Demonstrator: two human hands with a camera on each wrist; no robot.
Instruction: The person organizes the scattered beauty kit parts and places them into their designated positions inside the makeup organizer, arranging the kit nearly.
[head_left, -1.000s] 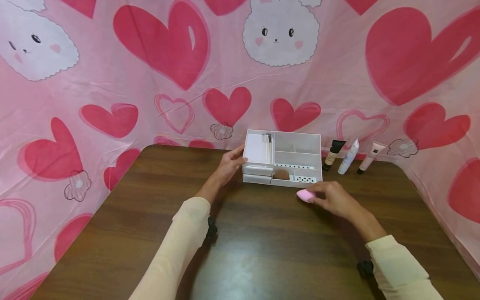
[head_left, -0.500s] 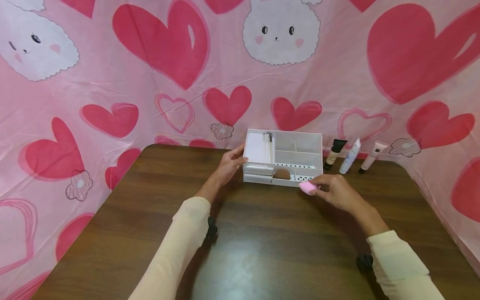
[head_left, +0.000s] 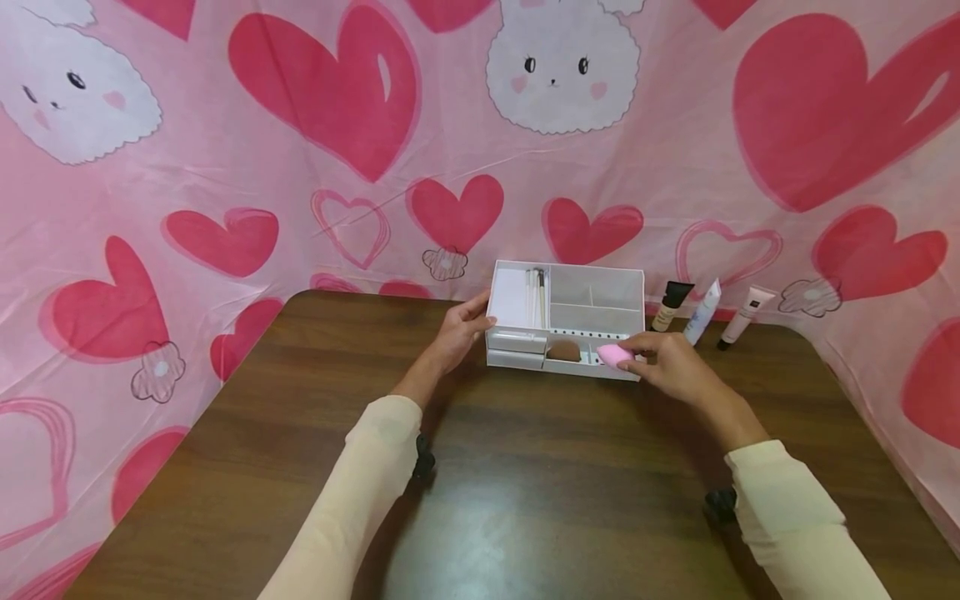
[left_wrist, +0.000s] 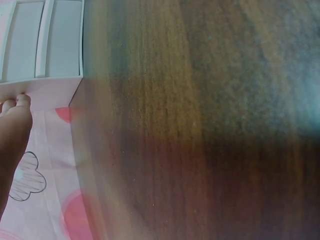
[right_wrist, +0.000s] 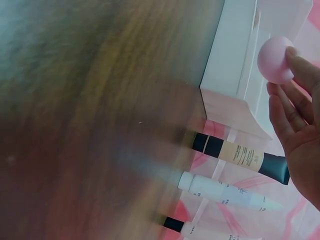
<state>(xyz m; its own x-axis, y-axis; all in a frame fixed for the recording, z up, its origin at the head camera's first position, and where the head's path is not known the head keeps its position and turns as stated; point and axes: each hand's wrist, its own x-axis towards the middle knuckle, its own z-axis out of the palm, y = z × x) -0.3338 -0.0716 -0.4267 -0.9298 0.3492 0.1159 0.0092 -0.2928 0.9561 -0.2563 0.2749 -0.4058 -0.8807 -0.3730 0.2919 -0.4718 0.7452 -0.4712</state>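
My right hand [head_left: 671, 362] pinches a pink makeup sponge [head_left: 615, 357] between thumb and fingertips. The sponge hangs over the front right compartment of a white makeup organizer [head_left: 596, 321], overlapping the dotted lining there. In the right wrist view the sponge [right_wrist: 275, 60] shows its rounded end beside the organizer's side wall [right_wrist: 232, 110]. My left hand [head_left: 457, 333] rests against the organizer's left side, thumb near the front corner. Its fingertips [left_wrist: 22, 99] touch the outer wall in the left wrist view. A brown sponge or puff [head_left: 564, 350] lies in the compartment left of the pink one.
Several makeup brushes [head_left: 536, 296] lie in the organizer's upper left section, above two small drawers [head_left: 516, 352]. Right of it stand a black-capped beige tube [head_left: 670, 307], a white tube [head_left: 702, 312] and a pink tube [head_left: 745, 317]. A heart-patterned cloth [head_left: 360, 92] backs the wooden table [head_left: 487, 467].
My right hand has lifted the pink sponge from in front of the organizer up and inward, over its front right compartment. The left hand has stayed at the organizer's left side.
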